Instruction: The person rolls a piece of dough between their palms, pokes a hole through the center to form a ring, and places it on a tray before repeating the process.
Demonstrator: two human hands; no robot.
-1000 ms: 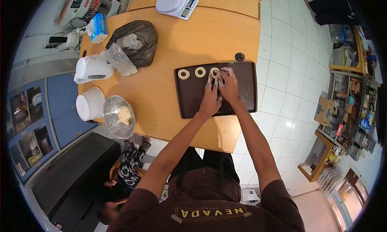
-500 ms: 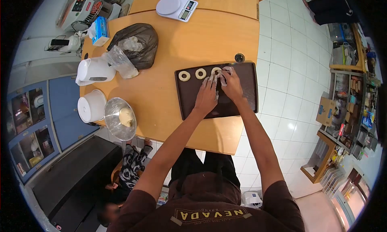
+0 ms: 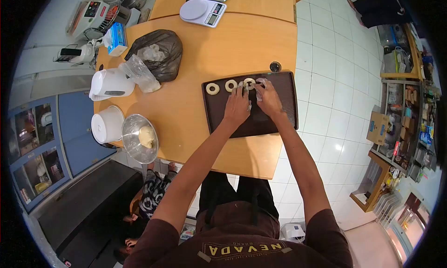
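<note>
Left hand (image 3: 238,105) loosely spread, right hand (image 3: 268,99) half-curled, both at rightmost pale dough ring (image 3: 249,81) on dark brown rectangular tray (image 3: 274,116); right's grip was unclear.

Tray (image 3: 219,112), bag (image 3: 171,65), scale (image 3: 194,10) on table (image 3: 186,109)

Two floured hands, the left (image 3: 238,107) and the right (image 3: 269,99), touch the rightmost of three dough rings (image 3: 249,83) along the far edge of a dark tray (image 3: 272,114). Left of the tray on the table (image 3: 186,114) sits a bowl (image 3: 132,144) of dough (image 3: 146,136); beyond it, a scale (image 3: 194,10).
</note>
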